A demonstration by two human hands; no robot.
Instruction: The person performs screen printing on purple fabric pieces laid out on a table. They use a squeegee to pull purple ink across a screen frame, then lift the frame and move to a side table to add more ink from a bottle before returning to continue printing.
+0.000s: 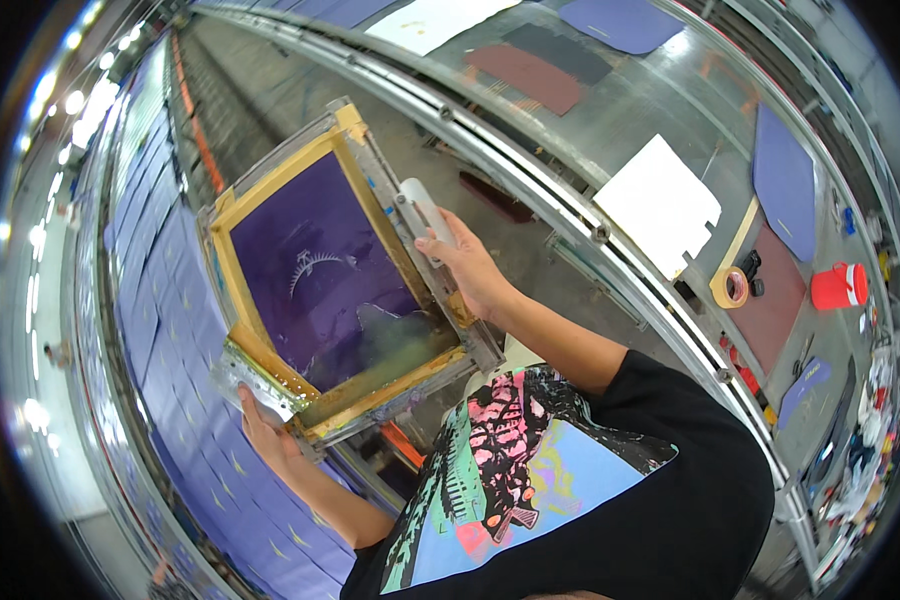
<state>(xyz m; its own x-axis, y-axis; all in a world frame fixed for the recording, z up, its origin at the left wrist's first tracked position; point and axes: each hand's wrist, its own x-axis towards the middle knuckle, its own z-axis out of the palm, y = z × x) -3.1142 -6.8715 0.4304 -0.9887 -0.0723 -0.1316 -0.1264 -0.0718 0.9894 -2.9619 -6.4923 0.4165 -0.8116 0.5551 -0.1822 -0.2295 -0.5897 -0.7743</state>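
A screen-printing frame (232,232) with a dark purple mesh (315,240) and yellow tape round its inner border is held tilted in front of me. A pale curved pattern shows on the mesh, and the end nearest me looks wet or smeared. My right hand (465,265) wraps round a whitish handle (425,215) at the frame's right side. At the lower left corner, my left hand (267,428) is closed on a shiny metal plate-like piece (260,382) along the frame's edge; some of its fingers are hidden.
Purple sheets (160,290) cover a long table on the left. Along the right runs a metal rail (555,205) beside another table. It carries a white sheet (660,205), purple pieces (782,180), a tape roll (732,287) and a red jug (838,287).
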